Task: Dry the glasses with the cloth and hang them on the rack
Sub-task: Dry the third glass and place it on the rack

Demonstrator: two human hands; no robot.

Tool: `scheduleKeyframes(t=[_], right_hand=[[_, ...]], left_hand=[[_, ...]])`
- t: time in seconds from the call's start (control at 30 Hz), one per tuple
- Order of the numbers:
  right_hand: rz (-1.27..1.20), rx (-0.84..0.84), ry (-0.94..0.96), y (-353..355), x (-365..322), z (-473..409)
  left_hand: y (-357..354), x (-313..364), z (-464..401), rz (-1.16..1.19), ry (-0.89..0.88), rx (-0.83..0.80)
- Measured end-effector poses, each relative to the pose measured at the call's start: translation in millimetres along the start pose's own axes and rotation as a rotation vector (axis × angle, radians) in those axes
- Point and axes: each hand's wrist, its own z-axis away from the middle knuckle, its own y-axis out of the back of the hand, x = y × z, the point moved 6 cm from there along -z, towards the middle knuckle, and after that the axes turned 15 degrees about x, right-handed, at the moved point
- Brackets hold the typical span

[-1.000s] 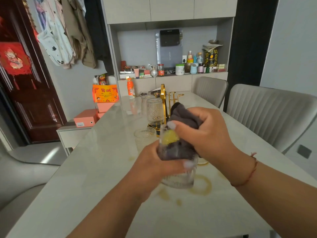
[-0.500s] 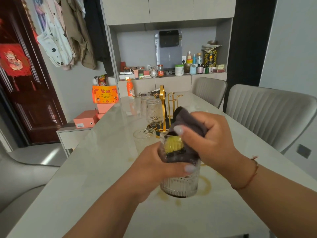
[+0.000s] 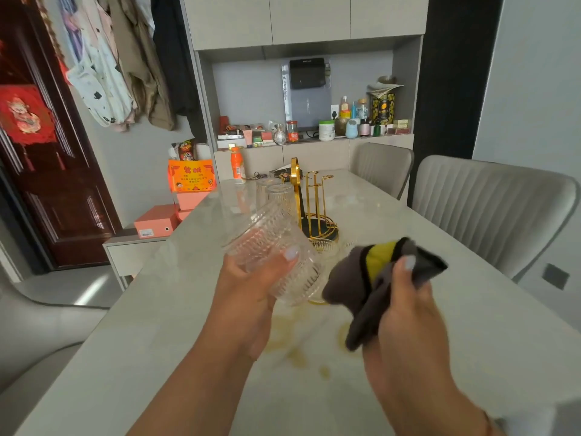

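Observation:
My left hand (image 3: 248,286) grips a ribbed clear glass (image 3: 267,247), tilted on its side above the table with its base toward the upper left. My right hand (image 3: 405,313) holds a grey cloth with a yellow patch (image 3: 374,278), apart from the glass and to its right. Behind them the gold rack (image 3: 314,202) stands on the table with two glasses (image 3: 276,196) upside down on its left side. Another glass (image 3: 323,247) stands on the table just in front of the rack, partly hidden by the held glass.
Yellowish spill marks (image 3: 295,350) stain the pale table (image 3: 157,325) under my hands. Grey chairs (image 3: 490,212) line the right side. An orange bottle (image 3: 238,165) stands at the table's far end, with boxes (image 3: 157,220) on a side cabinet to the left.
The cloth has come out of the glass and moved right with my right hand. My left hand has lifted the glass and tipped it onto its side.

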Motion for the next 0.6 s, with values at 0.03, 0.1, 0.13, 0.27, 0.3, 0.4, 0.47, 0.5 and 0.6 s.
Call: scheduleKeyframes(t=[0.03,0.1,0.13,0.27,0.3,0.4,0.47,0.5,0.6], right_hand=[[-0.044,-0.026,-0.081,0.0,9.4,5.9],[-0.133,-0.092,-0.16,-3.7,18.4,16.5],[-0.176,-0.133,-0.178,-7.1,19.2,20.4],[-0.273,-0.212,-0.247,-21.0,21.8,22.4],[-0.28,-0.243,-0.274,-22.1,24.8,23.0],[-0.076,-0.34,-0.285,-13.8,37.5,28.6],[0.076,-0.387,-0.216,-7.8,44.2,27.8],[0.025,-0.381,-0.228,-6.6,43.8,24.4],[-0.297,-0.327,-0.405,-16.9,32.3,17.5]], left_hand=[[-3.0,0.5,2.4,0.031,-0.021,0.001],[-5.8,1.3,5.6,0.068,-0.075,0.024],[-5.7,2.3,7.1,0.068,-0.106,0.047],[-10.8,4.0,16.6,-0.024,-0.209,0.063],[-11.9,4.4,18.4,-0.052,-0.233,0.066],[-9.8,9.6,13.9,-0.154,-0.313,0.098],[-5.0,13.7,7.7,-0.215,-0.337,0.131],[-2.6,14.4,5.8,-0.226,-0.334,0.139],[-1.8,13.1,8.8,-0.231,-0.34,0.089]])
